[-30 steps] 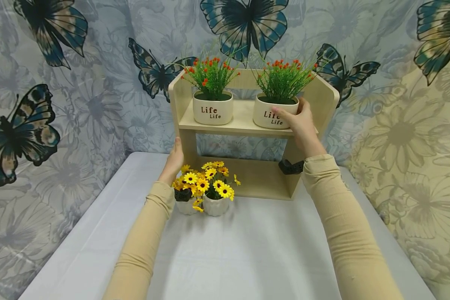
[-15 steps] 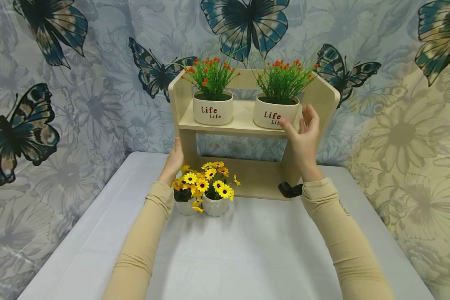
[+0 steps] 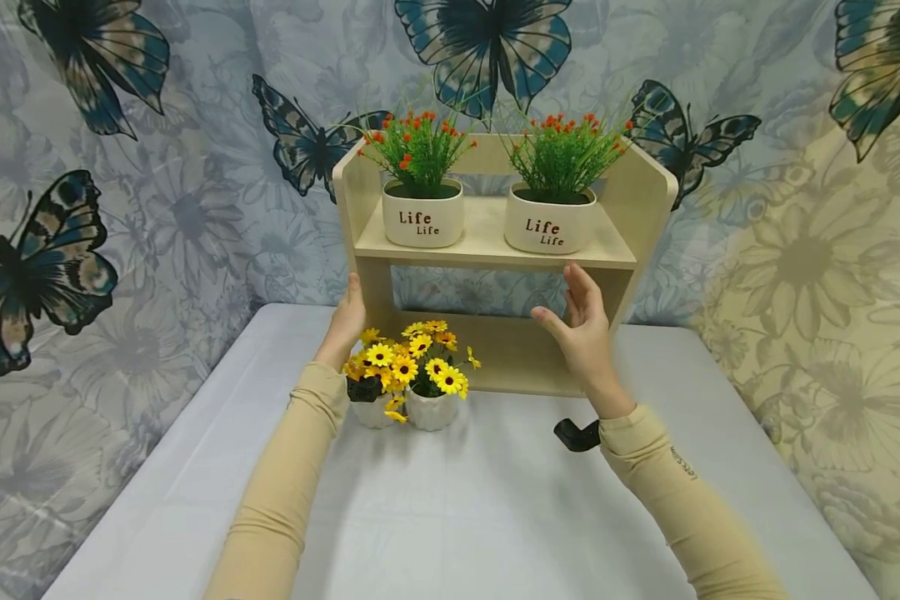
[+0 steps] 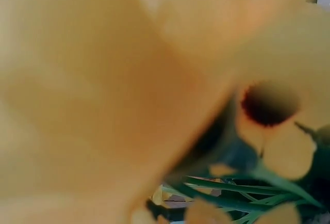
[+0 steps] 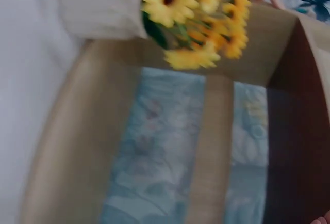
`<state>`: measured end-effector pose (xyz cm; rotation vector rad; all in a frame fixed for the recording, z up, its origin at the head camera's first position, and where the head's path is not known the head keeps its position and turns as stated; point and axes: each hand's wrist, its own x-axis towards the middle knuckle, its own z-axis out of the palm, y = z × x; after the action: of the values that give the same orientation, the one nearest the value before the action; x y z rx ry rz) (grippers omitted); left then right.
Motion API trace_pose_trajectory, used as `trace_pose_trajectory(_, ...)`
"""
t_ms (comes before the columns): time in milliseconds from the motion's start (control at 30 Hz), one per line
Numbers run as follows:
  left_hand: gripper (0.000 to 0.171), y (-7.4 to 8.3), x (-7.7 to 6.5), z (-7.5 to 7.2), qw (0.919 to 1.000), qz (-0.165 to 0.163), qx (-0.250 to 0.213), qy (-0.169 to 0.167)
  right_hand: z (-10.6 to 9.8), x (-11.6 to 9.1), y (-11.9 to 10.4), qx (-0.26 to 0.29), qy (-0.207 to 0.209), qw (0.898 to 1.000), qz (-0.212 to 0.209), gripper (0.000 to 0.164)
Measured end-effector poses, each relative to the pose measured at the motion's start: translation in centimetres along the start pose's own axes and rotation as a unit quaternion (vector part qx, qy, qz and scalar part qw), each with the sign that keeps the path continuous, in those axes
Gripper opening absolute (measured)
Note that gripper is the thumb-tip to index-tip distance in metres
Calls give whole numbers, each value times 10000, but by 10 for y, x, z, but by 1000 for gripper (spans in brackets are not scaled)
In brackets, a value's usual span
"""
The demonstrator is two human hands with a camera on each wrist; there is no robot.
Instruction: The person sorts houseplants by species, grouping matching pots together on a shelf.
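A light wooden two-tier shelf (image 3: 495,259) stands at the back of the table. On its upper board sit two white oval pots marked "Life", the left pot (image 3: 423,223) and the right pot (image 3: 549,227), both with green plants and small red flowers. My left hand (image 3: 342,327) rests against the shelf's left side panel, its fingers partly hidden. My right hand (image 3: 588,337), fingers spread and holding nothing, hovers before the lower opening. Two small pots of yellow flowers (image 3: 412,367) stand by the left hand; blurred yellow petals (image 4: 289,154) fill the left wrist view.
A white cloth covers the table (image 3: 450,508). Behind the shelf hangs a butterfly-patterned backdrop (image 3: 217,200), which also shows through the lower opening. The front white pot (image 3: 431,411) of yellow flowers stands close before the shelf's lower board (image 3: 525,354).
My right hand has let go of the right "Life" pot and moved down and back toward me, below the upper board. The left hand stays at the shelf's side.
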<state>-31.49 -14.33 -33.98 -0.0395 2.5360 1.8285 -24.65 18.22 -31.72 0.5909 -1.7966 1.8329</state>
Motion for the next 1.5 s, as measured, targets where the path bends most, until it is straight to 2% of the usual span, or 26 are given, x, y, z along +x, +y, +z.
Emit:
trace_pose_trajectory(167,92,-2,1,-1,10000,-13,0,-25,7,-21,2,-251,-420,9981,364,75)
trace_pose_trajectory(367,93,-2,1,-1,10000,-44,17,6,12,-37,15,-292,-942,9916,840,77)
trace_pose_trajectory(600,93,-2,0,-1,10000,-73,35,59,13,-55,50,-229,-979,9870,1252,77)
trace_pose_trajectory(733,92,-2,0,-1,9999,-83,83,67,16,-69,63,-323,-1049,9824,1508,80)
trace_pose_trajectory(967,91,-1,0,-1,10000,-16,48,37,25,-91,76,-572,-1284,9696,2002,84)
trace_pose_trajectory(1233,91,0,1,-1,10000,-41,17,31,38,-106,84,-756,-1514,9520,2552,85)
trace_pose_trajectory(1400,91,0,0,-1,10000,-58,14,16,45,-111,86,-633,-1811,9414,2774,90)
trace_pose_trajectory(1500,91,0,0,-1,10000,-80,37,30,50,-112,79,-497,-2038,9362,2820,93)
